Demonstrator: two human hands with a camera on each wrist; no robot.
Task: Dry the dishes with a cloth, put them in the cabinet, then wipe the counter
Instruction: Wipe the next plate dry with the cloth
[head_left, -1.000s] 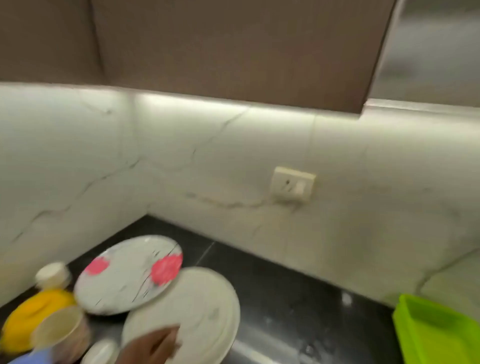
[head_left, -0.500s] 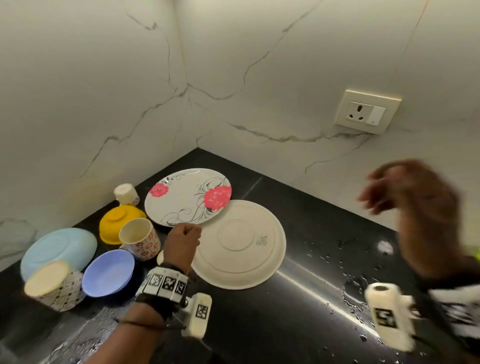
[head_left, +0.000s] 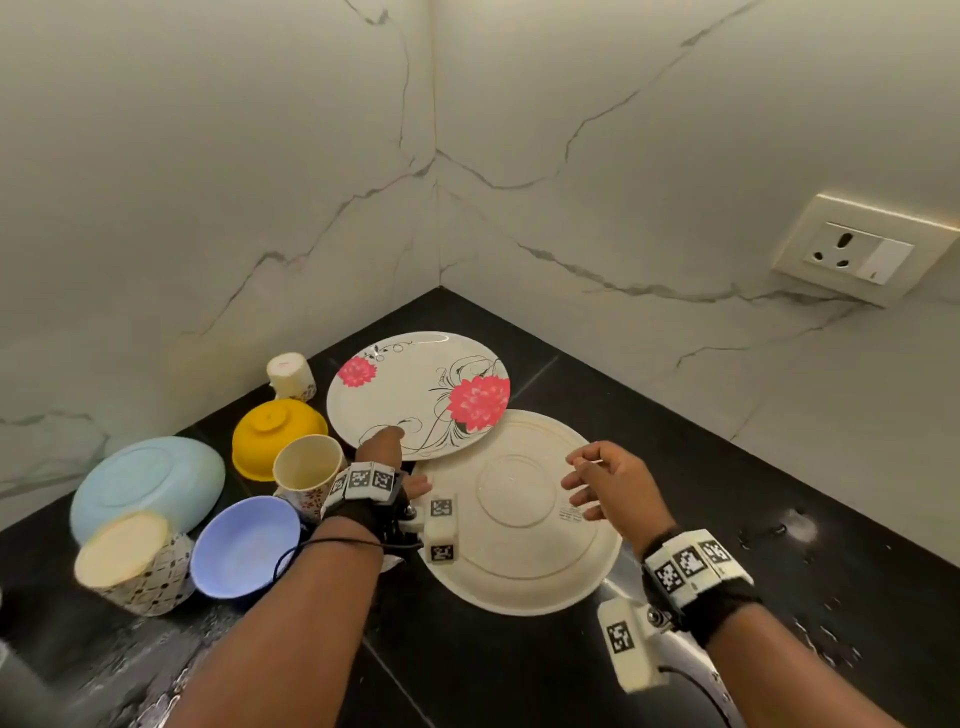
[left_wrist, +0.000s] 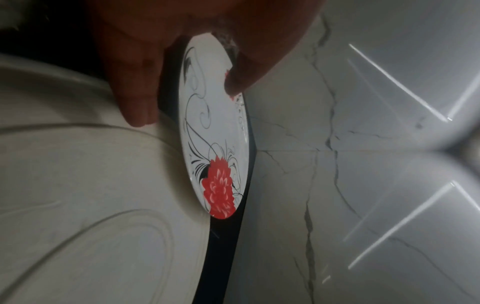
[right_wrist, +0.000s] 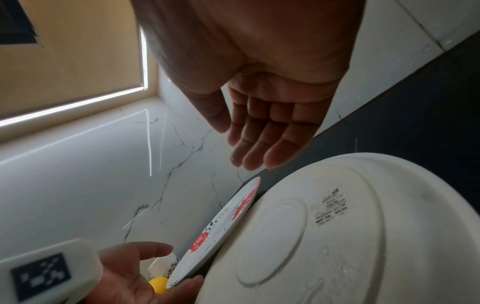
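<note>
At the near rim of the flowered plate (head_left: 415, 392), the left hand (head_left: 382, 457) now has its grip pinched on it, thumb on top, where it was a bare fist. Right hand (head_left: 613, 483), dropped low, hangs released over the upturned plate (head_left: 524, 519). Bench (head_left: 597, 670) wet; drying likely begins.

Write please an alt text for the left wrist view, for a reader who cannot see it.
The left hand pinches the near rim of a white plate with red flowers, thumb on top and fingers beneath. Beside it lies a plain cream plate turned upside down, with a white marble wall behind.
</note>
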